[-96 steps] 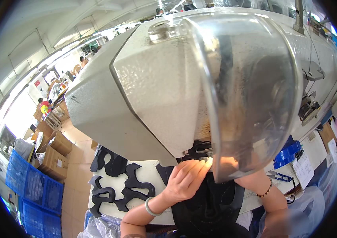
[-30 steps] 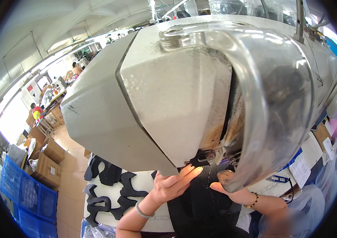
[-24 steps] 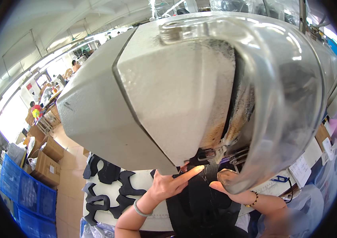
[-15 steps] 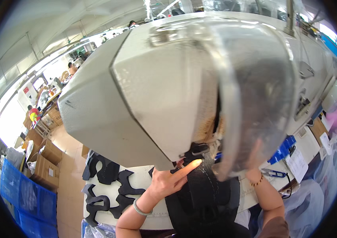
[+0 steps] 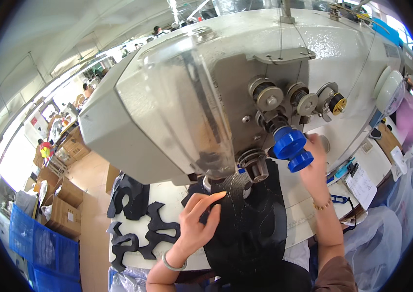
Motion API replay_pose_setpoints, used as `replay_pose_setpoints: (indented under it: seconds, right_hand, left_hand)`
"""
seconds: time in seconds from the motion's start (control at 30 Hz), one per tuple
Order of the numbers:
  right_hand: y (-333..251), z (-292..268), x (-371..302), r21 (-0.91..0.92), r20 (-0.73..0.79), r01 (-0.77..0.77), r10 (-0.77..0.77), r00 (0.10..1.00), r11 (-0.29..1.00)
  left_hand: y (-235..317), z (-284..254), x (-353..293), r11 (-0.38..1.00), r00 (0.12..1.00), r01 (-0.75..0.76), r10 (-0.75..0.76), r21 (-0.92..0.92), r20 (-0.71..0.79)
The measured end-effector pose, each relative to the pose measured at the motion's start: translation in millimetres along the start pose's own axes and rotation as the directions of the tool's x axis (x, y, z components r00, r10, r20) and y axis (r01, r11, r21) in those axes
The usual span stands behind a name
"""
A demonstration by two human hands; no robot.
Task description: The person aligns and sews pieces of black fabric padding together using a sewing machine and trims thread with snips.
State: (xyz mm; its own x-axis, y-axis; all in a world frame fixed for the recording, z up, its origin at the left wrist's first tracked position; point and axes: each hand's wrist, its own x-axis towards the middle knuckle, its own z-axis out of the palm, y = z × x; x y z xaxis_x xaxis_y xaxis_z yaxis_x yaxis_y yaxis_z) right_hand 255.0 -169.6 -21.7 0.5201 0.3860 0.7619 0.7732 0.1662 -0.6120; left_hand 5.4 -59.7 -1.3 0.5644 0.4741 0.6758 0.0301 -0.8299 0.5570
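Observation:
In front of me stands a large pale sewing machine with a clear plastic guard on its head. A black padded piece with a mesh strip and light stitching lies under it. My left hand is open, index finger stretched onto the strip and the others loosely bent. A pale bangle circles that wrist. My right hand is raised beside two blue knobs, which cover part of its fingers, so its grip is hidden. Metal thread-tension discs sit above the knobs.
Several black cut pieces lie on the white table left of my hand. Blue-handled thread snips and a written sheet are at the right, by clear plastic bags. Blue crates and cardboard boxes stand on the floor at left.
The clear guard has shifted left across the machine head, exposing the discs and blue knobs. My right hand has risen from behind the guard to beside the knobs. My left hand has slid slightly left.

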Motion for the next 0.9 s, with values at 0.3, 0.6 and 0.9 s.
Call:
replay_pose_setpoints:
  seconds: [0.3,0.6,0.9]
  right_hand:
    - [-132,-102,-83,0.245,0.969,-0.739,-0.145,0.199,0.627]
    - [-130,-42,-132,-0.064,0.994,-0.948,0.107,-0.032,0.313]
    - [-144,-67,-47,-0.187,0.971,-0.848,-0.035,-0.235,0.496]
  left_hand:
    - [-23,-31,17,0.833,0.724,0.515,-0.299,-0.2,0.622]
    - [-130,-99,-67,0.648,0.779,0.609,-0.596,0.457,-0.194]
    - [-146,-85,-99,0.404,0.809,0.519,-0.518,0.753,-0.279]
